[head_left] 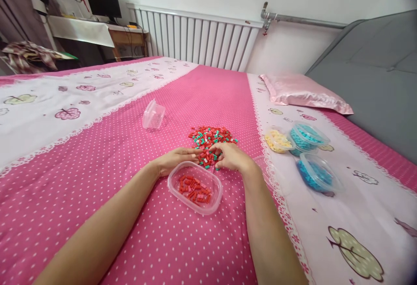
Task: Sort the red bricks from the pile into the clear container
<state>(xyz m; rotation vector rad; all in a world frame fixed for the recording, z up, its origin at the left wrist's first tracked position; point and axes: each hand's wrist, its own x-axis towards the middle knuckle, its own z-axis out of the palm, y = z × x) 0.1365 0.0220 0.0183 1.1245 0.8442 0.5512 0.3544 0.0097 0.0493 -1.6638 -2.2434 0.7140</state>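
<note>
A loose pile of small toy bricks (pixel 213 135), mostly red with green and a few white ones, lies on the pink dotted bedspread (pixel 208 89). My left hand (pixel 179 159) rests at the pile's left edge, its fingers stretched out towards the bricks. From the right, my right hand (pixel 233 157) reaches over the near part of the pile, with fingers bent and thumb apart from the forefinger. No held brick can be made out in either hand. Just below my hands stands a clear plastic tub (pixel 211 207) with red bricks (pixel 194 189) inside.
An empty clear tub (pixel 153 114) lies tipped on its side to the left. At the right stand tubs of yellow pieces (pixel 277 140), teal pieces (pixel 303 136) and blue pieces (pixel 313 175). A clear lid (pixel 264 170) lies beside my right forearm. Farther back is a pink pillow (pixel 302 91).
</note>
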